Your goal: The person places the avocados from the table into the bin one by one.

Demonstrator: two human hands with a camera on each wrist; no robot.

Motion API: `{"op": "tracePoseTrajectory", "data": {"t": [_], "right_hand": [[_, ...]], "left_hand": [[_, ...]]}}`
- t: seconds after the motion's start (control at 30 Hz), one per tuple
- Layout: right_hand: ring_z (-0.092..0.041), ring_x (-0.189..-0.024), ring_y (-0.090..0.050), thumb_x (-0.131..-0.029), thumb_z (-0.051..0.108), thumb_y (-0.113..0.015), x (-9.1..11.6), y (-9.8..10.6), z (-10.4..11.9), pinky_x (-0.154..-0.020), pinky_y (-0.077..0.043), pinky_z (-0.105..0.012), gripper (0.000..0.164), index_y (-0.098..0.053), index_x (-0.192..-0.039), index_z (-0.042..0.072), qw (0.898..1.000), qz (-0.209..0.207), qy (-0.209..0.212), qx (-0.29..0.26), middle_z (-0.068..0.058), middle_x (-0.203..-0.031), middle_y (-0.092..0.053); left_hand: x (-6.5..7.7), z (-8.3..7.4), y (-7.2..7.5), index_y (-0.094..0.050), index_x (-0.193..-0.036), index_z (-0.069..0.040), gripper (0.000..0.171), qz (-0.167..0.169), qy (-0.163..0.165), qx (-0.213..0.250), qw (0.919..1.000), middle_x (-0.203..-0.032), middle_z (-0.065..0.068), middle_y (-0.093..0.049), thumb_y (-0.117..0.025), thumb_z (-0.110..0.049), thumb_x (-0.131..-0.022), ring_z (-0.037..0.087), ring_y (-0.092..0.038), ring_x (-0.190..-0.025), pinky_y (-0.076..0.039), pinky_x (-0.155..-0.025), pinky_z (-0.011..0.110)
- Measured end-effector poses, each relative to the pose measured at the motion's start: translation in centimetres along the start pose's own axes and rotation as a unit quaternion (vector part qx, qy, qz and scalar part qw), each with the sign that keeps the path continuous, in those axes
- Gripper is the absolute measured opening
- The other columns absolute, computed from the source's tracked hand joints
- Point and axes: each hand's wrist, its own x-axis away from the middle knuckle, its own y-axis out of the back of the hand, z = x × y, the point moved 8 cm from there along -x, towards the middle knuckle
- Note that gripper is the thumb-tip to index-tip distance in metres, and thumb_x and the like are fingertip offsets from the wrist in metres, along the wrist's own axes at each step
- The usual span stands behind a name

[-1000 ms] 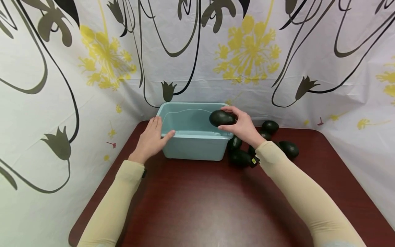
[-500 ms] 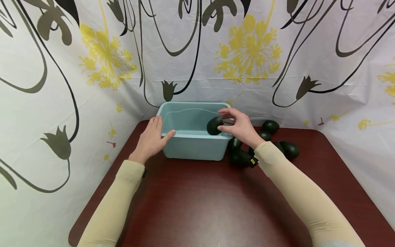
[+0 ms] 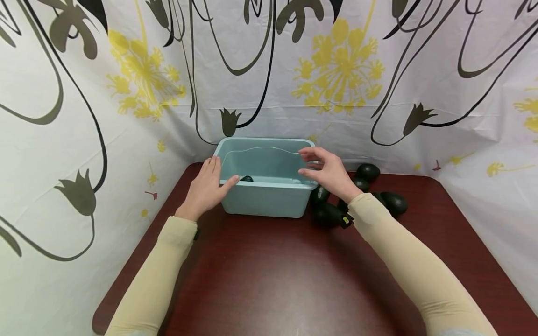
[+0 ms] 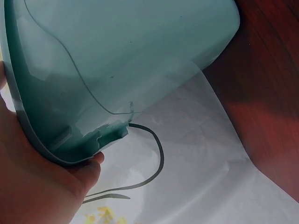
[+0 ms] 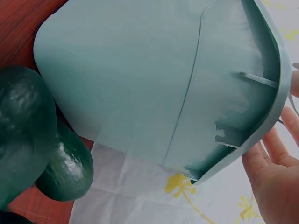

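Note:
A light blue plastic bin stands toward the back of the table. My left hand lies at its front left corner, fingers straight along the left rim and thumb across the front. In the left wrist view, the left hand touches the rim from outside. Over the right rim hovers my right hand, thumb and fingers apart around nothing. Inside the bin at the left, the top of a dark green avocado shows; the front wall hides the rest. The right wrist view has the right hand's fingers close to the rim.
Several avocados lie right of the bin under my right forearm, among them a front one, a back one and one at the right. A small yellow-marked tag shows there. Patterned white cloth hangs behind the dark red table.
My right hand held an avocado over the bin, then let it go. It dropped inside and now shows at the left. The left hand has stayed at the corner.

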Motion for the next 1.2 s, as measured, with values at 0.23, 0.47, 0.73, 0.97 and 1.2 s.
{"op": "tracePoseTrajectory", "data": {"t": [0.23, 0.47, 0.73, 0.97, 1.2], "right_hand": [[-0.022, -0.122, -0.055, -0.093, 0.009, -0.074, 0.5, 0.5, 0.7, -0.105, -0.045, -0.053, 0.051, -0.057, -0.141, 0.013, 1.000, -0.004, 0.009, 0.009, -0.007, -0.136, -0.057], [-0.027, -0.125, -0.054, -0.093, 0.009, -0.074, 1.0, 1.1, 1.1, -0.106, -0.044, -0.052, 0.051, -0.057, -0.141, 0.014, 1.000, -0.007, 0.011, 0.012, -0.007, -0.138, -0.056], [-0.023, -0.124, -0.054, -0.093, 0.012, -0.074, 1.6, 2.3, 0.8, -0.106, -0.044, -0.049, 0.051, -0.057, -0.141, 0.018, 1.000, -0.014, 0.004, 0.023, -0.002, -0.137, -0.056], [-0.036, -0.124, -0.055, -0.092, 0.013, -0.076, 2.3, 3.2, 0.9, -0.105, -0.044, -0.053, 0.052, -0.057, -0.141, 0.016, 0.999, -0.022, -0.004, 0.045, -0.006, -0.133, -0.057], [-0.034, -0.126, -0.053, -0.094, 0.015, -0.074, 3.2, 4.1, 0.7, -0.103, -0.046, -0.051, 0.052, -0.056, -0.142, 0.017, 0.997, -0.020, -0.012, 0.072, -0.009, -0.138, -0.055]], "left_hand": [[0.1, -0.2, 0.0, -0.012, -0.159, 0.003, 0.108, 0.002, 0.002, 0.002, 1.0000, -0.166, 0.019, -0.011, -0.029, -0.080, -0.093, 0.031, -0.006, -0.153, -0.028, -0.117, 0.053], [0.1, -0.4, 0.1, -0.012, -0.159, 0.004, 0.109, 0.010, 0.004, -0.002, 0.9999, -0.166, 0.020, -0.012, -0.029, -0.081, -0.092, 0.033, -0.007, -0.153, -0.028, -0.116, 0.054], [-0.1, -0.5, 0.2, -0.011, -0.159, 0.005, 0.110, 0.022, 0.006, -0.005, 0.9997, -0.166, 0.021, -0.010, -0.027, -0.081, -0.093, 0.033, -0.004, -0.153, -0.025, -0.118, 0.053], [-0.1, -0.4, 0.4, -0.011, -0.159, 0.004, 0.109, 0.020, 0.006, 0.001, 0.9998, -0.166, 0.021, -0.011, -0.029, -0.080, -0.093, 0.033, -0.006, -0.153, -0.027, -0.117, 0.055], [-0.1, -0.4, 0.2, -0.011, -0.159, 0.005, 0.109, 0.018, 0.003, 0.003, 0.9998, -0.166, 0.021, -0.011, -0.029, -0.080, -0.093, 0.035, -0.007, -0.153, -0.027, -0.117, 0.055]]}}
